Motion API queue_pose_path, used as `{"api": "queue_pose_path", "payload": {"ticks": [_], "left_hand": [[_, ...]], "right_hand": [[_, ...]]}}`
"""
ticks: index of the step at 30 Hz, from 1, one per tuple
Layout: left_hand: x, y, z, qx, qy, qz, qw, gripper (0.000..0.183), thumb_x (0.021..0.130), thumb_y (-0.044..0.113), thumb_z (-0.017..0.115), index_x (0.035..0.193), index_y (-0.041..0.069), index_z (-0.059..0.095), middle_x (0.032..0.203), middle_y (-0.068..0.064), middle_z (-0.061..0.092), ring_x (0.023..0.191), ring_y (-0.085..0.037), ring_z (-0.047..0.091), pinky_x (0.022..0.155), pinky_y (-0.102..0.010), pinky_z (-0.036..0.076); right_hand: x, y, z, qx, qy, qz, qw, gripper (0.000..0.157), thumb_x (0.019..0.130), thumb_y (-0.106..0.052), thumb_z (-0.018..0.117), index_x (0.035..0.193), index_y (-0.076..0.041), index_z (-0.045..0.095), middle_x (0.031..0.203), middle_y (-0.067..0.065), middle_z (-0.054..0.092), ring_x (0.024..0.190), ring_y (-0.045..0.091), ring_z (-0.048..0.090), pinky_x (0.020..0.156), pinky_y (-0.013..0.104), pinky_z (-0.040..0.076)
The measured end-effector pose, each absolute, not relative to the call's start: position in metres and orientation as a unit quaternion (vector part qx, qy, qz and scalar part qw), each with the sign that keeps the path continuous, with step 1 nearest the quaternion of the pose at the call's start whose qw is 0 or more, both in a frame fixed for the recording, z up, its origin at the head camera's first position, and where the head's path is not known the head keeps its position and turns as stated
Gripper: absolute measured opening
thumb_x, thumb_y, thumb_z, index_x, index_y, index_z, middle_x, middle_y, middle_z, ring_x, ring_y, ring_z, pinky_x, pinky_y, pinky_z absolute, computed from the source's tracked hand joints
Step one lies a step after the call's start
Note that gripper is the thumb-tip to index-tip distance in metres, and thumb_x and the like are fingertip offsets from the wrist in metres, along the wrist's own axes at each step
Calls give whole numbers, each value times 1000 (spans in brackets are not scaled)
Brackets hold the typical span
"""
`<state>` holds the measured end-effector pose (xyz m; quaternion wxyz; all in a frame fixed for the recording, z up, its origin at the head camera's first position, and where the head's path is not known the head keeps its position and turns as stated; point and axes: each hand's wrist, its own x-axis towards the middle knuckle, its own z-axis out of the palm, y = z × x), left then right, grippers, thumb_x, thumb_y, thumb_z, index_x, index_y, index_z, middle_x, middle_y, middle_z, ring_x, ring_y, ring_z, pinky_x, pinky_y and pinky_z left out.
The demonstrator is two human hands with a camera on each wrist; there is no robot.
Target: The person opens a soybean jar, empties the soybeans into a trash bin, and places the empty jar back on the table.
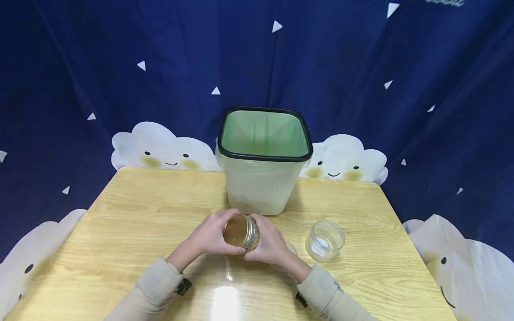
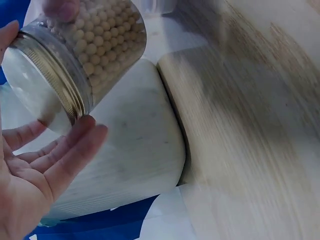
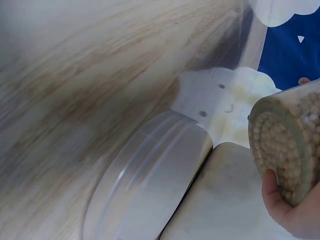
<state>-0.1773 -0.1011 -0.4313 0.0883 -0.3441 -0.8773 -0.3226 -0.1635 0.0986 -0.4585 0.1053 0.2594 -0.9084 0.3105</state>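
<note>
Over the table in front of the bin, both hands hold a clear jar [image 3: 277, 145] full of small pale round balls, tilted on its side. Its gold-rimmed lid [image 1: 236, 231] faces left. My left hand [image 1: 213, 234] grips the lid, with thumb and fingertips at its rim; the left wrist view shows that hand [image 2: 45, 170] and the balls inside the jar [image 2: 107, 42]. Around the jar's body curls my right hand [image 1: 270, 243], and in the right wrist view its thumb [image 3: 274, 195] lies near the jar's base.
A white bin [image 1: 261, 187] with a black rim and green inside stands behind the hands. To the right sits an uncovered clear round container [image 1: 325, 240] with a white patch. A pale round thing [image 1: 291, 248] is partly hidden behind the right wrist. Dark blue cloth [image 1: 180, 53] hangs behind.
</note>
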Motion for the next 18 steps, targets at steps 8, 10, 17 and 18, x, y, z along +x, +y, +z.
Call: {"api": "queue_pose_path", "payload": {"ticks": [8,10,17,18], "left_hand": [[-175,-108,-428,-420,-869,-253,74,99,55,38,83,140,23,34,133,-7,40,115,-25,46,89,-41,44],[-176,-108,-429,-461,-851,-234,89,95,56,28,83,139,23,37,136,-11,36,119,-27,41,92,-42,42],[-178,-104,-429,-506,-822,-224,134,78,60,23,81,130,21,48,128,-12,44,113,-25,46,91,-40,43],[-177,-104,-428,-502,-824,-229,129,78,59,24,81,130,20,49,128,-11,44,113,-24,46,92,-40,43]], "right_hand": [[-165,103,-460,280,-904,311,89,93,48,-39,84,126,-9,43,115,4,54,101,18,52,80,39,48],[-165,104,-460,287,-902,312,80,93,49,-40,84,127,-9,42,116,4,53,102,18,52,81,39,48],[-165,104,-460,283,-901,323,61,93,50,-41,84,127,-10,42,116,3,54,100,17,53,81,37,48],[-165,104,-460,282,-901,323,62,93,50,-42,84,127,-11,42,116,3,54,100,16,53,81,36,48]]}}
